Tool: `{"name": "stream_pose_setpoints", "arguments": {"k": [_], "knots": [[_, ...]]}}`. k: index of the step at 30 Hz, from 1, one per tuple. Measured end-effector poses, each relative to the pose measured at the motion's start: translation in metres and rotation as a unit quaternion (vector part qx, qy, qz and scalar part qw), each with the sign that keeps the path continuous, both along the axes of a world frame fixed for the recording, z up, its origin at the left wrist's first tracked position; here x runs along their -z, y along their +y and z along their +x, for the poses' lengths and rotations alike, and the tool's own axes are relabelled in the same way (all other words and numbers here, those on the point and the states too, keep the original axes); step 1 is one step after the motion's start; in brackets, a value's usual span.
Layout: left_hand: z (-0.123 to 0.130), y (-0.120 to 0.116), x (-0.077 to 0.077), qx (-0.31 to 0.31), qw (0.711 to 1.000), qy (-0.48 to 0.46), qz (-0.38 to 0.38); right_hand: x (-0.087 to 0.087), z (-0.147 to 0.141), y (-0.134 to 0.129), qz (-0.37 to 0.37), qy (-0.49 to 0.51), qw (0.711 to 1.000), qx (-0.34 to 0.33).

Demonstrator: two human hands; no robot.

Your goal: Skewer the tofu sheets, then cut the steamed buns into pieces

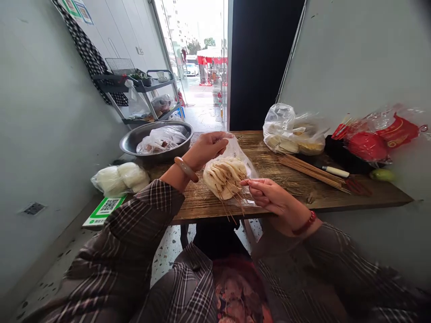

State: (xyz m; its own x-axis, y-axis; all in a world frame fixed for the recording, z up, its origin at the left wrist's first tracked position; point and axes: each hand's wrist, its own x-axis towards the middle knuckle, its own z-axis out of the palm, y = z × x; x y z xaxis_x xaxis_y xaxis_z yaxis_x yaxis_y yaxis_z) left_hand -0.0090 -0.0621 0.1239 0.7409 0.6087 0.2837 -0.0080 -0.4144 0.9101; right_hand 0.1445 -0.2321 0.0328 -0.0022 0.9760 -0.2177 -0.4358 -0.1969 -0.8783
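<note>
In front of me on the wooden table, a pile of pale, folded food strips on thin wooden skewers lies in a clear plastic bag. They look like tofu skin. Several bare stick ends point toward me over the table's front edge. My left hand, with a bangle at the wrist, is closed on the upper edge of the bag behind the pile. At the right side of the pile, my right hand is closed in a pinch at the stick ends. Its fingers partly hide what they grip.
A metal basin with bagged food stands back left, near two bagged white bundles and a green code card. On the right lie loose skewers, a knife, a food bag and red packages. The table's front edge is close.
</note>
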Motion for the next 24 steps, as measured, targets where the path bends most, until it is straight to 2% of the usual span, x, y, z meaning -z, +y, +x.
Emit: {"name": "stream_pose_setpoints", "arguments": {"k": [5,10,13,14,15,16,18,19,20,21,24], "knots": [[-0.001,-0.009,-0.016,0.004,0.999,-0.002,-0.040,0.014,0.016,0.033,-0.023,-0.014,0.997,0.065],[-0.003,-0.012,-0.016,0.012,0.998,0.029,-0.050,0.012,0.018,0.050,-0.029,-0.074,0.997,0.011],[-0.007,-0.010,-0.011,0.014,0.998,0.027,-0.057,0.006,0.017,0.063,-0.020,-0.203,0.979,-0.021],[-0.009,-0.009,-0.009,0.014,0.998,0.024,-0.059,0.005,0.019,0.068,-0.010,-0.281,0.959,-0.028],[-0.011,-0.008,-0.008,0.014,0.998,0.022,-0.059,0.004,0.021,0.073,0.005,-0.374,0.927,-0.034],[-0.013,-0.007,-0.006,0.015,0.998,0.021,-0.059,0.003,0.024,0.078,0.025,-0.473,0.880,-0.037],[-0.018,-0.004,-0.004,0.014,0.998,0.021,-0.056,0.002,0.031,0.084,0.058,-0.642,0.763,-0.042],[-0.020,-0.003,-0.002,0.013,0.998,0.020,-0.056,0.002,0.035,0.086,0.065,-0.697,0.712,-0.043],[-0.022,-0.001,-0.001,0.012,0.998,0.018,-0.056,0.001,0.039,0.087,0.067,-0.731,0.677,-0.042],[-0.023,0.000,0.001,0.011,0.998,0.015,-0.056,0.000,0.042,0.087,0.065,-0.748,0.660,-0.037],[-0.025,0.004,0.004,0.007,0.999,0.006,-0.050,-0.005,0.048,0.083,0.067,-0.750,0.658,-0.010]]}}
